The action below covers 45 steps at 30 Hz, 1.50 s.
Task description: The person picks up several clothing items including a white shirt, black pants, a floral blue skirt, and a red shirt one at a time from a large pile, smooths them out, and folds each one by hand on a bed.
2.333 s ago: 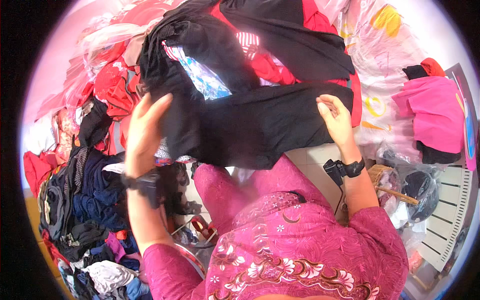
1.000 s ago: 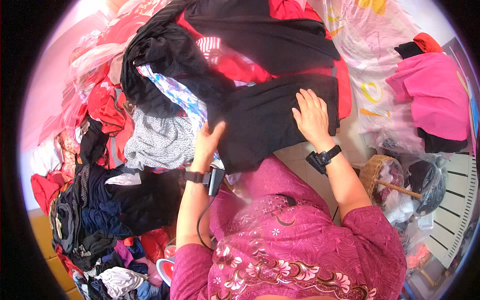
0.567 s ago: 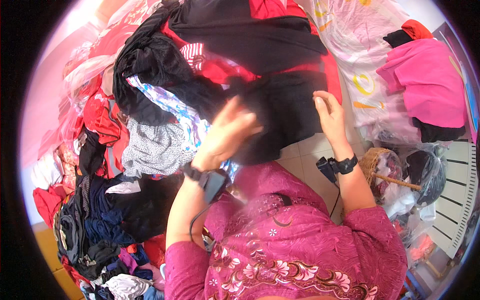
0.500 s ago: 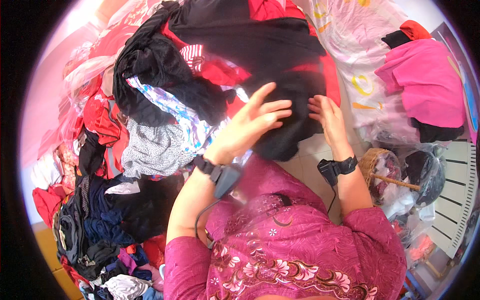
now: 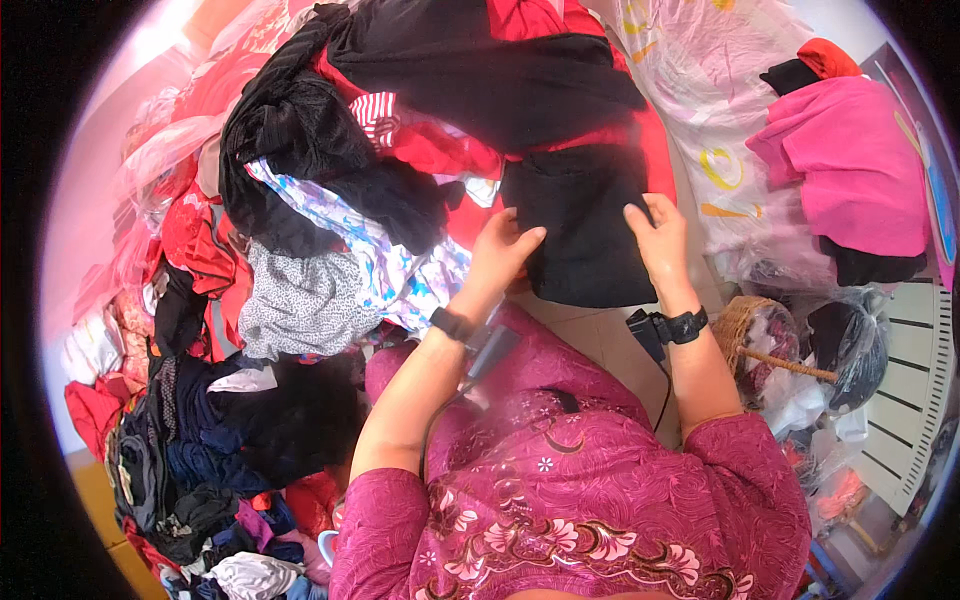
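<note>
A black garment (image 5: 585, 230), folded to a flat squarish shape with a straight lower edge, lies in front of me at the near side of the clothes. My left hand (image 5: 497, 252) is at its left edge, thumb over the cloth and the other fingers partly hidden along the side. At the opposite edge, my right hand (image 5: 663, 240) has its thumb on the cloth and its fingers bent around the side. A larger black cloth (image 5: 480, 75) is spread just beyond. Left of my left hand lies a white, blue and purple patterned cloth (image 5: 400, 270).
Heaped clothes fill the left, with a grey speckled garment (image 5: 305, 300) and dark clothes (image 5: 200, 430). A pink garment (image 5: 850, 165) lies on plastic sheeting (image 5: 690, 110) at the right. Below it are a wicker basket (image 5: 738, 335) and a slatted pale surface (image 5: 910, 390).
My left hand has moved down and left, off the middle of the black garment to its edge. The garment now looks squarer and flatter. My right hand has shifted slightly down.
</note>
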Motion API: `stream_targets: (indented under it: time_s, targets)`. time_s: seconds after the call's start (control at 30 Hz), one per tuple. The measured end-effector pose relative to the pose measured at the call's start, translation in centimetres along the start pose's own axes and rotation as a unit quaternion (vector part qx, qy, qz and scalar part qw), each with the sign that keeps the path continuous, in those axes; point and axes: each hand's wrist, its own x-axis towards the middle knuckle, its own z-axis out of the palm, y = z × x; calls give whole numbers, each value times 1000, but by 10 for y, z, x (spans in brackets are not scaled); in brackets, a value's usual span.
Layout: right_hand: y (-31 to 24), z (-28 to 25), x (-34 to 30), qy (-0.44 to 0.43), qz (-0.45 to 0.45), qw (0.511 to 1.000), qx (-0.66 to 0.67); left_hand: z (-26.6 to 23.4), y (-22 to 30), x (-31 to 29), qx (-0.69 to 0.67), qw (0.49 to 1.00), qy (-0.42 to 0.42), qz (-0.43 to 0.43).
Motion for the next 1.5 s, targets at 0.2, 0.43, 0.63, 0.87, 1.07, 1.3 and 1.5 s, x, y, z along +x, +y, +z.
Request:
stream_targets:
  time_s: [0.2,0.43,0.63,0.87,1.07,1.3,1.5]
  targets:
    - [13,1,18,91,-25,983,-157,13,-22,35,111,987,75,84]
    - [17,-2,12,50,-71,968,-233,13,-23,43,17,997,3,75]
    - [-20,-10,5,-61,-19,992,-107,14,52,-10,-188,966,-160,78]
    - [-76,11,-28,-228,-28,942,245,-32,82,-65,-308,934,-183,5]
    - [-65,37,-65,-332,125,819,450,-73,29,-78,-522,811,-247,97]
    - [-110,56,-71,-362,268,807,383,-111,17,-105,-519,844,-138,21]
    - [-123,66,-58,-367,186,849,332,-105,16,-120,-448,888,-104,14]
